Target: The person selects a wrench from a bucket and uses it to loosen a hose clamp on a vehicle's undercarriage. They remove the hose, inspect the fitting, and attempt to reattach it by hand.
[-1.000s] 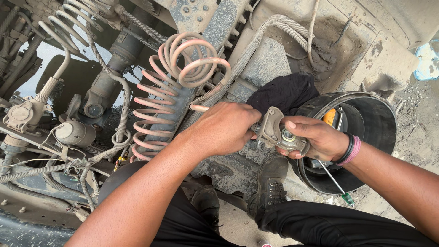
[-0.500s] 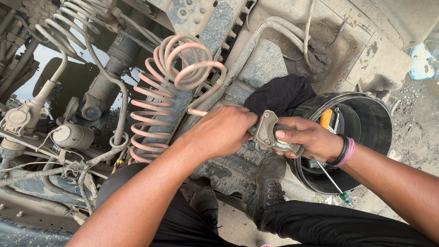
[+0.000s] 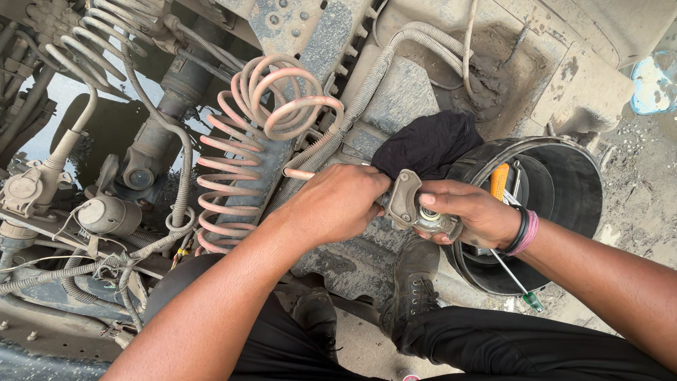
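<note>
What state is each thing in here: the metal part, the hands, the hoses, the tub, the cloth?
Metal part: gripped by both hands.
Left hand: closed on it.
Right hand: closed on it.
Pink coiled hose: hanging, dusty.
Black tub: open, holding tools.
Black cloth: crumpled beside the tub.

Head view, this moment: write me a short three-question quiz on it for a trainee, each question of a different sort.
1. True or false: both hands hold the grey metal fitting.
2. Which thing lies just behind the fitting? A) a black cloth B) a yellow bucket C) a glass jar
3. Fill in: the coiled hose left of the hands is ____ in colour.

Key:
1. True. The left hand closes on its left end and the right hand on its right.
2. A, the black cloth, beside the black round tub.
3. Pink.
</note>
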